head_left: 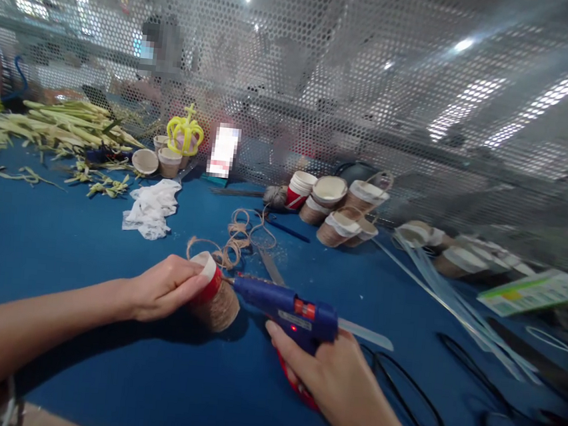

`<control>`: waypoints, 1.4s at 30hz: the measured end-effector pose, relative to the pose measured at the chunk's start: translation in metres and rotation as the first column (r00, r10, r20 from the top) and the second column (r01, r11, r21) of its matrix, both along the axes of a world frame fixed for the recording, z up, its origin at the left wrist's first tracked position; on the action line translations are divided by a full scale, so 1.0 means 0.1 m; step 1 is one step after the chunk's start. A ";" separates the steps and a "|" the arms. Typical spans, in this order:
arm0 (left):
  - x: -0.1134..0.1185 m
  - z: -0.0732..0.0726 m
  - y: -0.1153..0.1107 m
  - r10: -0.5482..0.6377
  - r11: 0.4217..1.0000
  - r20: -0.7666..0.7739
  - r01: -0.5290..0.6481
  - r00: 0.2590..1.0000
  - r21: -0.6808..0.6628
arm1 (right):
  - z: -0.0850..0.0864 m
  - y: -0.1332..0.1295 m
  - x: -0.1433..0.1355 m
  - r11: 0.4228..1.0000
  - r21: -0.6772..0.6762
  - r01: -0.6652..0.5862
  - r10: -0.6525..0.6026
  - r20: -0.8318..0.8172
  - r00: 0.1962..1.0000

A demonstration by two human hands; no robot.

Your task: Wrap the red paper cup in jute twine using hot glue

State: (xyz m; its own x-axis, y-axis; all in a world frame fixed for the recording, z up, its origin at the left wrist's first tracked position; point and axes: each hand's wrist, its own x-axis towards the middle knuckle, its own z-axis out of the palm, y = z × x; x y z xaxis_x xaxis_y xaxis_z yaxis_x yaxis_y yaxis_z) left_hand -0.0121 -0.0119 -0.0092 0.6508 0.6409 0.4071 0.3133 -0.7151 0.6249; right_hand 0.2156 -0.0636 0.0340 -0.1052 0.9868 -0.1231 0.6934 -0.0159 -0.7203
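Note:
My left hand grips a small paper cup by its white rim, tilted on its side. Twine wraps its lower part, and a red band shows below the rim. In my right hand is a blue hot glue gun with a red light lit and a clear glue stick out of its back. The gun's nozzle points at the red band, at or very near it; whether they touch I cannot tell. Loose twine lies curled just behind the cup.
Several twine-wrapped cups stand at the back right, with long glue sticks beside them. A black cord loops at the right. White crumpled cloth, dried plant stalks and a yellow crown-shaped piece lie left. Perforated metal mesh stands behind.

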 end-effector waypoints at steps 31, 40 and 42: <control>0.03 -0.01 -0.02 0.129 0.981 0.025 -0.124 0.991 -0.147 | -0.01 0.67 0.61 0.905 0.086 0.417 -0.372 -0.317 0.872; 0.04 -0.02 -0.01 0.120 0.985 0.025 -0.116 0.992 -0.126 | -0.30 0.97 0.88 0.917 0.106 0.384 -0.387 0.006 0.922; 0.05 -0.01 -0.01 0.115 0.987 0.030 -0.111 0.993 -0.115 | -0.25 0.93 0.86 0.921 0.188 0.341 -0.356 0.047 0.933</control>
